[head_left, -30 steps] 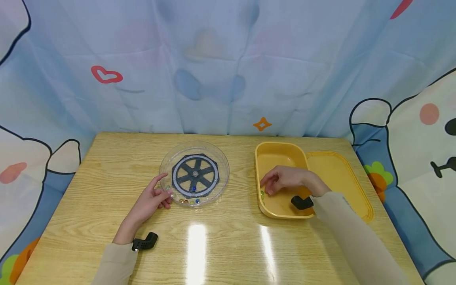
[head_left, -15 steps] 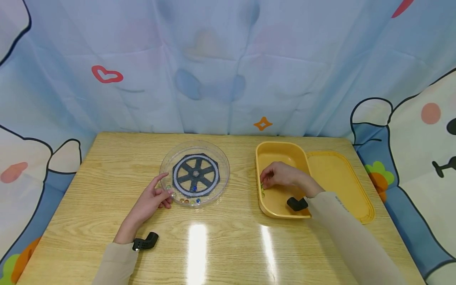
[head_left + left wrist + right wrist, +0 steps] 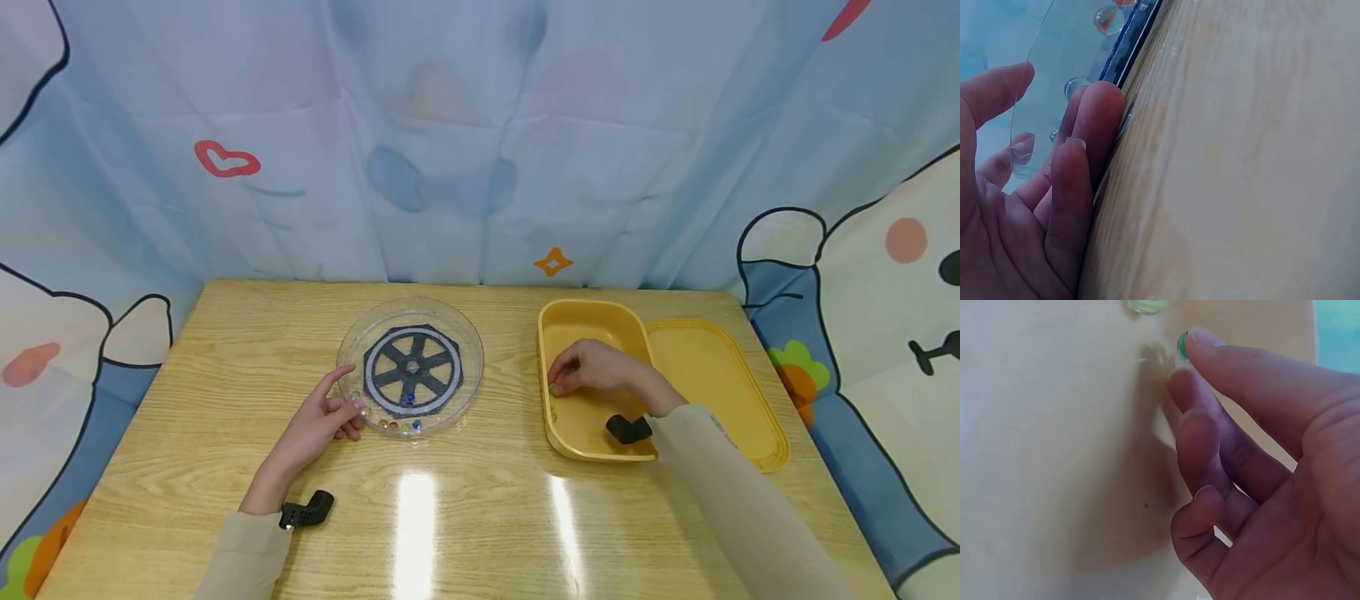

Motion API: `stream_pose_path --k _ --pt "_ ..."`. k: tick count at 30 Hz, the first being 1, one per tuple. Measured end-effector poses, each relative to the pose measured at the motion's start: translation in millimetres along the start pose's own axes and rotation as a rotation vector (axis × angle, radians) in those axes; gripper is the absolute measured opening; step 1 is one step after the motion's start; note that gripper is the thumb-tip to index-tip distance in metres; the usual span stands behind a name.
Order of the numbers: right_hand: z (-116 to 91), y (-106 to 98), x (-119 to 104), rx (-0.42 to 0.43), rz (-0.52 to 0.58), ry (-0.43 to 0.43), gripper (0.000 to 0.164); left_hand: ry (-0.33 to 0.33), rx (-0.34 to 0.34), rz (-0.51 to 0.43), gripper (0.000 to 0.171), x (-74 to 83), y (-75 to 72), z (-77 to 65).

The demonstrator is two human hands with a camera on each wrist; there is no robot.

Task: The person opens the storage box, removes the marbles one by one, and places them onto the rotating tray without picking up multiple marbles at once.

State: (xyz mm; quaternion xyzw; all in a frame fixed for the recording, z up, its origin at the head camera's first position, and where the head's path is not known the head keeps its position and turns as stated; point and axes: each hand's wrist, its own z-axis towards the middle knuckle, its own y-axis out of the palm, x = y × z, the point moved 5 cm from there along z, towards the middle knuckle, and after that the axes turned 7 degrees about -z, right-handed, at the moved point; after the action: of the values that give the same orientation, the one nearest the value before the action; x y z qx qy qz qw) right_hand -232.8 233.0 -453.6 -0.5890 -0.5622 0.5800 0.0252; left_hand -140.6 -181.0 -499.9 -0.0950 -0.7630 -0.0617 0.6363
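Note:
In the head view, my left hand (image 3: 315,429) holds the near-left rim of a round clear dish (image 3: 471,385), thumb at the wall and other fingers curled by its side. Inside the dish lies a dark spoked wheel shape with a pale ring (image 3: 412,371). Several glass marbles sit along the near edge, among them a blue marble (image 3: 417,424) and an amber marble (image 3: 383,423). My right hand (image 3: 592,367) reaches into a yellow box (image 3: 592,317). In the right wrist view, its thumb and a partly hidden finger pinch a green marble (image 3: 1182,346). A yellow-green marble (image 3: 1149,305) lies close by.
A yellow lid (image 3: 705,375) lies flat at the box's right, partly under the right forearm. Wooden table (image 3: 495,517) spreads around the dish and box. A printed curtain (image 3: 450,125) hangs behind the table's back edge.
Inside the box, my right hand has shifted slightly left and up, and its thumb and finger have closed on a marble by the left wall. My left hand stays at the dish rim.

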Motion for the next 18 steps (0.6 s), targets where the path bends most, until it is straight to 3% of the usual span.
stream_pose_path --k 9,18 --pt "-14.2 -17.7 -6.4 0.084 0.086 0.017 0.014 0.003 0.000 0.007 0.064 0.4 0.5 -0.5" --pt "-26.2 -37.9 -20.9 0.238 0.089 0.023 0.012 0.006 -0.002 0.003 0.064 2.2 0.8 -1.2"
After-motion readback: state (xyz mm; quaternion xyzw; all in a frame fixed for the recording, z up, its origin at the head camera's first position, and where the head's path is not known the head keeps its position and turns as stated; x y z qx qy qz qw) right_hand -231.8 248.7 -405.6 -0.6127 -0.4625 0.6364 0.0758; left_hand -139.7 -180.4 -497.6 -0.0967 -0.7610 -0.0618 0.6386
